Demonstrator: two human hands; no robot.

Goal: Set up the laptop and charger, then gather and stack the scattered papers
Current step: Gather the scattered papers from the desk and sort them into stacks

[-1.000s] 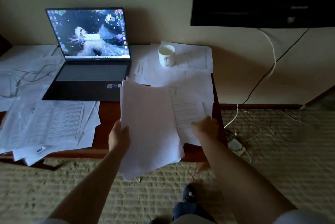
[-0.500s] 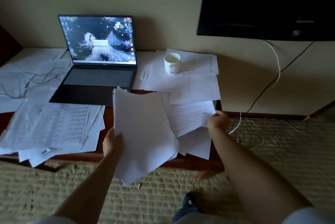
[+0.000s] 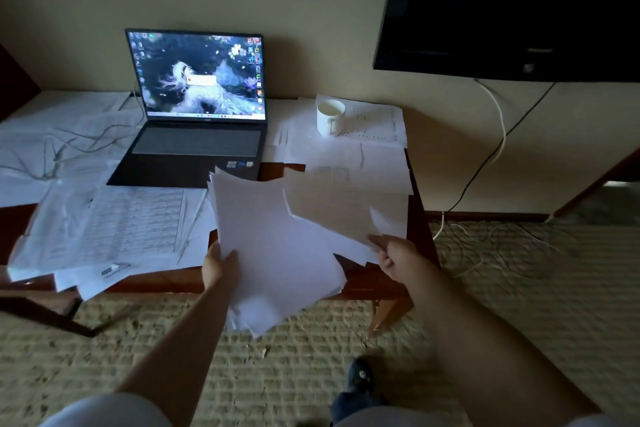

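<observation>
An open laptop [image 3: 197,122] with a lit screen stands on the wooden table [image 3: 367,279], a thin cable [image 3: 69,146] trailing off its left side. My left hand [image 3: 218,265] grips a tilted stack of white papers [image 3: 273,260] by its left edge, over the table's front edge. My right hand [image 3: 394,253] pinches the corner of a lifted sheet [image 3: 332,208], which overlaps the stack's upper right. Several more papers [image 3: 114,229] lie spread left of the stack, and others [image 3: 349,156] lie at the back right.
A white mug [image 3: 330,117] sits on the papers at the back right. A dark television [image 3: 512,7] hangs on the wall, with cables [image 3: 498,139] dropping to the woven carpet [image 3: 519,288]. My shoe [image 3: 360,376] is on the floor below.
My right hand has lifted a sheet off the table's right side and swung it over toward the stack held in my left hand. The camera has drifted left and down.
</observation>
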